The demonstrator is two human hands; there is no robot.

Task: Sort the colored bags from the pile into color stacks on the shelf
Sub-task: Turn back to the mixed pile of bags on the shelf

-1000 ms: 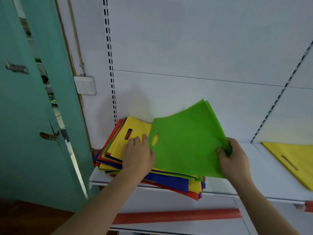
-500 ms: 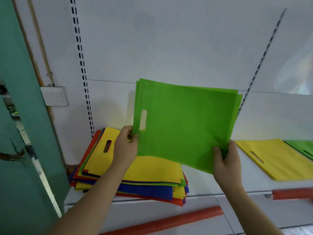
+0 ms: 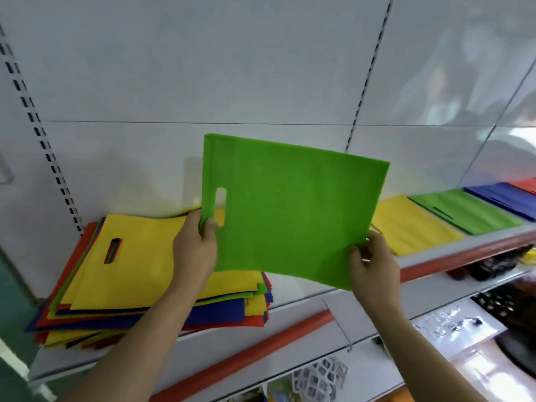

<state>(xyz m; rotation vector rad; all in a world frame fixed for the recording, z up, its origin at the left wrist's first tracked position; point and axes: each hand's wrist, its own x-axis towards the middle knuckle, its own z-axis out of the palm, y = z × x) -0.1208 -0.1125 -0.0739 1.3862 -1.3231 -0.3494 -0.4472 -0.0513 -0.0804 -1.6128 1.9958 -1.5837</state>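
A green bag (image 3: 293, 216) is being held up in the middle of the frame, in front of the white back wall (image 3: 203, 68). Its left edge, near the cut-out handle, is being pinched by the left hand (image 3: 195, 250). Its lower right corner is being gripped by the right hand (image 3: 372, 261). The bag is being kept off the shelf (image 3: 304, 303), above and between the piles.

At the lower left of the frame, a mixed pile (image 3: 150, 282) is lying on the shelf. A yellow bag is seen on top, and red, blue, green and yellow edges are showing under it. Many bags are waiting there, so most of the sorting is judged to be left.

At the right of the frame, color stacks are being built in a row. A yellow stack (image 3: 412, 224) is seen first, then a green stack (image 3: 467, 211), then a blue stack (image 3: 504, 197). A red stack (image 3: 526, 184) is just peeking in at the far right edge. These stacks look thin, so the job is judged to be only started. The held green bag is likely meant for the green stack.
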